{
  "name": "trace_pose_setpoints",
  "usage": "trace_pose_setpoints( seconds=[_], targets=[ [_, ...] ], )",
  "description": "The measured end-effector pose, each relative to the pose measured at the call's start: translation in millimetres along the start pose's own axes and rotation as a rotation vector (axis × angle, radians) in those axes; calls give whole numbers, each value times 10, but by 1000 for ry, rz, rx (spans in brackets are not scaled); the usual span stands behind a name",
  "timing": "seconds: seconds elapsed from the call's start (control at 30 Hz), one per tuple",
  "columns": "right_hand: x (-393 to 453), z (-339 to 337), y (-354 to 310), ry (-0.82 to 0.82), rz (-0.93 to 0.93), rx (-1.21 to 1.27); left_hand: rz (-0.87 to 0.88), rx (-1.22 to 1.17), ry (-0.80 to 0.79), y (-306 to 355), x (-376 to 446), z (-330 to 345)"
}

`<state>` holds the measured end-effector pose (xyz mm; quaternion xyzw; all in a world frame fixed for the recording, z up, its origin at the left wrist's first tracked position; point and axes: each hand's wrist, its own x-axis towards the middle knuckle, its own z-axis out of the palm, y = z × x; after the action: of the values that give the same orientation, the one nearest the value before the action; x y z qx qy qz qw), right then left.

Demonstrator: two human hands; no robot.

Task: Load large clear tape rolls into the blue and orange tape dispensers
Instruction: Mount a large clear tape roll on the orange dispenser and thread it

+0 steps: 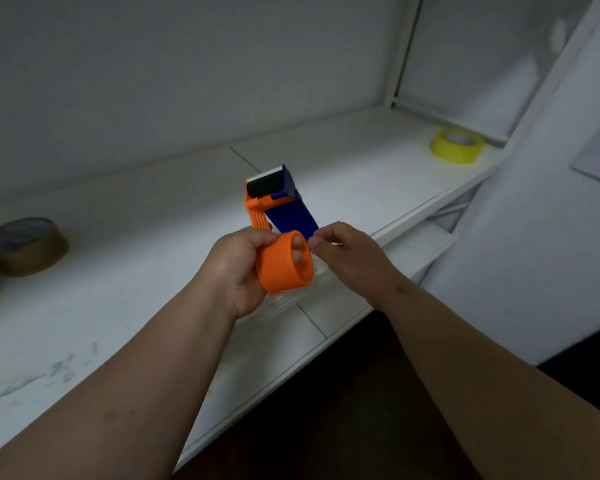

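Both forearms come in from the bottom, held out over the white surface (146, 306). The left hand (238, 268) is wrapped around the tape dispenser (281, 233), with its fingers (297, 242) poking through the orange ring at the near end, so you can see a couple of fingertips inside the hoop. The right hand (347, 258) sits just to the right of those fingers, pinching the near edge of the dispenser's blue plate between thumb and forefinger, with the rest of its fingers curled under. The dispenser is up in the air, tilted away from the person, with the black roller and the toothed cutting edge at the far end beyond both hands. No roll is on it. Well off to the left of the fingers, a brownish tape roll (25, 245) lies on the surface near the frame edge. Far off to the right and further back, a yellow tape roll (457, 146) lies flat near the corner of the white wall.
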<state>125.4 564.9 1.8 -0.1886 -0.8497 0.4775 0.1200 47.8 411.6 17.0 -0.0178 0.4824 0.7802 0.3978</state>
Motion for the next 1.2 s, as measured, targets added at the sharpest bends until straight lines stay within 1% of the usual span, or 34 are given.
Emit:
trace_pose_setpoints(
  seconds=[0.1,0.23,0.4,0.5,0.7,0.93,1.03,1.13,1.2],
  targets=[
    [134,-488,258,-34,26,1,-8,18,-21,-165,312,515],
    [337,-1055,544,-70,59,38,40,66,-39,-320,667,1103],
    [603,-1554,809,-101,81,138,83,168,-60,-408,1098,1634],
    [868,-1772,976,-126,95,122,92,216,-51,-395,1420,1904],
    [1627,-2230,1235,-99,115,97,113,262,-101,-293,2276,2381],
    [2343,-2842,1549,1,141,218,113,323,-144,-236,3133,3019],
    [2638,-2998,1709,30,127,245,102,338,-105,-272,3440,3202],
    [2971,-3147,1841,-44,88,248,110,314,-44,-297,3724,3291],
    [3209,-3286,1959,-47,28,166,120,260,-9,-303,3876,3362]
  ],
)
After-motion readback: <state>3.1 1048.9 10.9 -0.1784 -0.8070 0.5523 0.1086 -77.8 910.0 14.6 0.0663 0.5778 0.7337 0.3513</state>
